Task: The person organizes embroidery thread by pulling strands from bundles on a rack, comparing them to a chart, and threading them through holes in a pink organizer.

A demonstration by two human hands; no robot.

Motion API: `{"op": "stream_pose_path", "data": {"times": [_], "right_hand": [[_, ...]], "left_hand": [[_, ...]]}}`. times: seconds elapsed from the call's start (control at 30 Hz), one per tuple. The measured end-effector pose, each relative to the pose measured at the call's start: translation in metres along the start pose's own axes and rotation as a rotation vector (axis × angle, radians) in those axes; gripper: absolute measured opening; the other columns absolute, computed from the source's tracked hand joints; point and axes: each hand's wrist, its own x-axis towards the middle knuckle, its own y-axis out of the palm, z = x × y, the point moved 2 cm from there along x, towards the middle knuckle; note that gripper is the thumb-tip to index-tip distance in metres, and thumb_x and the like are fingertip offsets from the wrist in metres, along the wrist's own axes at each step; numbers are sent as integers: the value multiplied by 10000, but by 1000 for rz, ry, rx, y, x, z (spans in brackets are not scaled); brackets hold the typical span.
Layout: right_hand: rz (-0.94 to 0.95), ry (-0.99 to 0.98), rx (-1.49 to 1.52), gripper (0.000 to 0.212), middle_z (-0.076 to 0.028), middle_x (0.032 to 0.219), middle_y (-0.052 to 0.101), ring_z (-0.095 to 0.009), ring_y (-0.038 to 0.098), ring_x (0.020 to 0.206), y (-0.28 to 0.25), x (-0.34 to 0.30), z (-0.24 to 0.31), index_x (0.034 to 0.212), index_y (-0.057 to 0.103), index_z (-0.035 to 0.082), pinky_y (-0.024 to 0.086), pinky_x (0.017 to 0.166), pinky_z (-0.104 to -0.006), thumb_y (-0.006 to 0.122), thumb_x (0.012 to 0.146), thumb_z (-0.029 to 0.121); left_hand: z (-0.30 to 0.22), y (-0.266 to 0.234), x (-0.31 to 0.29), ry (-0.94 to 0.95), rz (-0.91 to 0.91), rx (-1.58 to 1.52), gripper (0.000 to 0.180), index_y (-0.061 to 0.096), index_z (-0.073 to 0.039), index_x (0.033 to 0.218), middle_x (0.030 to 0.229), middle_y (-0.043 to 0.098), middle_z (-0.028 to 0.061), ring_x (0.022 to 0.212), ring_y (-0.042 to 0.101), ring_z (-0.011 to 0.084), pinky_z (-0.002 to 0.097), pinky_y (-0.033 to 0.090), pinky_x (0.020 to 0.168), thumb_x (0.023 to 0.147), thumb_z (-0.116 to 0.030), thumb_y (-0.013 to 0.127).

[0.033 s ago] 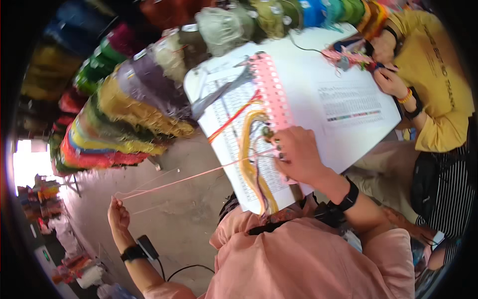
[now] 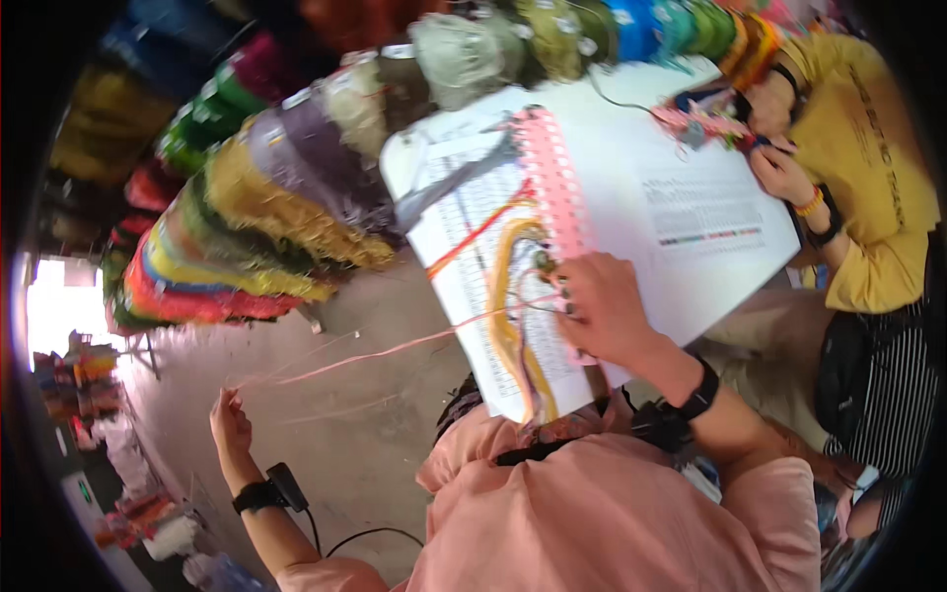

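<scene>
The right hand (image 2: 604,308) rests on a white chart board (image 2: 464,237), its fingers bent down and pressed onto the strands where they meet the pink perforated strip (image 2: 554,183); whether the fingertips actually pinch a thread cannot be told. From under those fingers a thin pink thread (image 2: 395,345) runs out taut, well away to the left hand (image 2: 229,422), whose fingers are closed on the thread's far end. The two hands are held far apart, the left arm stretched out over the concrete floor (image 2: 375,434).

Just beside the right hand, a bundle of yellow yarn (image 2: 508,326) loops down the board, with a red strand (image 2: 478,235) crossing above it. A black wristband (image 2: 698,391) sits on the right wrist, another black band (image 2: 258,495) on the left.

Beyond the board, past the right hand, lies a white table (image 2: 631,118) with a printed sheet (image 2: 705,212). A person in a yellow top (image 2: 868,168) sits at its far side, hands on small pink items. Stacked yarn skeins (image 2: 256,217) in many colours are heaped on the left-hand side of the board.
</scene>
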Motion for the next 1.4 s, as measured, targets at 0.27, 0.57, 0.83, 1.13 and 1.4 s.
{"op": "stream_pose_path", "data": {"times": [0.27,0.57,0.83,1.13,1.4], "right_hand": [[180,-287,227,243,-110,820,520,-183,520,603,-39,76,98,858,515,-2,415,538,-258,559,620,-24],[1155,-387,1048,234,-10,627,527,-57,486,529,67,138,312,909,533,-30,381,479,-184,575,725,108],[842,-205,953,127,7,521,485,-16,396,384,36,152,302,715,559,8,274,336,-143,584,734,131],[416,-15,1886,169,-123,613,471,-133,430,381,-43,107,219,681,371,0,381,308,-237,347,827,82],[-803,-115,1576,139,-75,620,387,-141,407,553,-230,-104,28,671,347,15,447,575,-233,337,810,4]], "left_hand": [[-96,36,-119,258,535,718,246,575,-41,706,470,326,-58,412,287,38,190,214,377,819,-231,469],[-140,33,-163,538,771,651,267,572,-34,696,467,351,-71,416,262,14,175,182,376,809,-263,494],[-130,20,-126,576,796,152,184,546,-14,712,495,414,-47,402,306,13,158,203,370,772,-188,543],[-109,115,-105,517,1054,156,158,599,-31,772,623,514,-41,529,396,14,154,295,458,783,-182,552],[-39,166,-73,517,1080,397,128,588,-5,813,756,575,4,663,503,55,181,402,623,773,-124,559]]}}
